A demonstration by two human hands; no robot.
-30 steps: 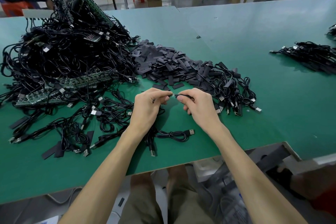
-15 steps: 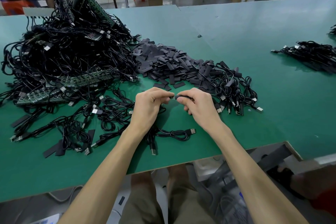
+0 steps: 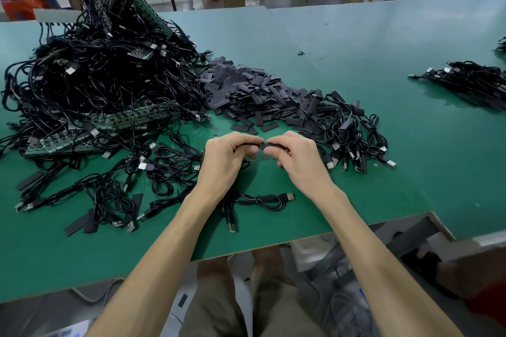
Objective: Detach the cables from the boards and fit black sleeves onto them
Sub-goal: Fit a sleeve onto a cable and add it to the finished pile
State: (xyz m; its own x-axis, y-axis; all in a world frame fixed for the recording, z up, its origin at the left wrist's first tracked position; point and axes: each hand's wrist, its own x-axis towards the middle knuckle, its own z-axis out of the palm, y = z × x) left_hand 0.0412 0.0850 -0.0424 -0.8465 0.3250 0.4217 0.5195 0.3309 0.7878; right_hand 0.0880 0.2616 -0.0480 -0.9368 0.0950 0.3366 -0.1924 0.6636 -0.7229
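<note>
Left blocked by cable heap point(image 3: 95, 76), sleeve pile point(image 3: 246, 93) ahead (strips spilling forward), bare table point(image 3: 369, 131) rightward.

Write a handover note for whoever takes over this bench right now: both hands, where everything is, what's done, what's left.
Left hand pinches a cable end, mostly hidden; right hand pinches a black sleeve meeting it. How far on, cannot tell.
Sleeve pile mid-table; sleeved cables just right of it.
Done: that sleeved bunch.
Left: big tangle on the boards to detach; loose cables front left need sleeves.
</note>
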